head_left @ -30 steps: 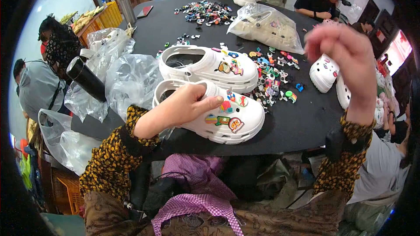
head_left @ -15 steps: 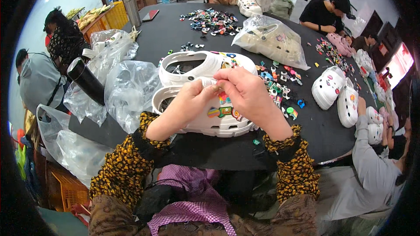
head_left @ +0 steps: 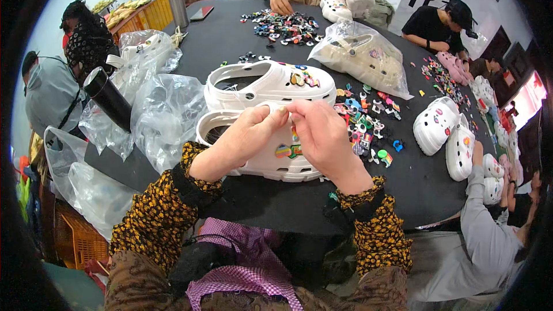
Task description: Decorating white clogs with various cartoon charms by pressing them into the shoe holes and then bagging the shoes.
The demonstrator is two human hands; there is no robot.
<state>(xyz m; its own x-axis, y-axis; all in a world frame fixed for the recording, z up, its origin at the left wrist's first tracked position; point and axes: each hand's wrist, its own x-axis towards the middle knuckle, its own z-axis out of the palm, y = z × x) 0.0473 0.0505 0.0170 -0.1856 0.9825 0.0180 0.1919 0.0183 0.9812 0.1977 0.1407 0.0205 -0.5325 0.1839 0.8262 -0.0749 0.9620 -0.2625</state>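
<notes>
Two white clogs lie side by side at the table's near middle: a far clog and a near clog, both with colourful charms on their uppers. Over the near clog, my left hand and my right hand meet, thumbs and fingertips pinched together. What they hold between them is too small and covered to make out. My right hand hides part of the near clog's front. Just right of the clogs spreads a heap of loose charms.
Clear plastic bags and a black bottle stand at left. A bagged beige clog lies beyond the charms, with a white clog pair at right. Another charm pile is farther back. Several people sit around the black table.
My pinched hands stay together over the near clog, shifting slightly. The view has shifted a little. Across the table, a person's hand has come down to the far charm pile.
</notes>
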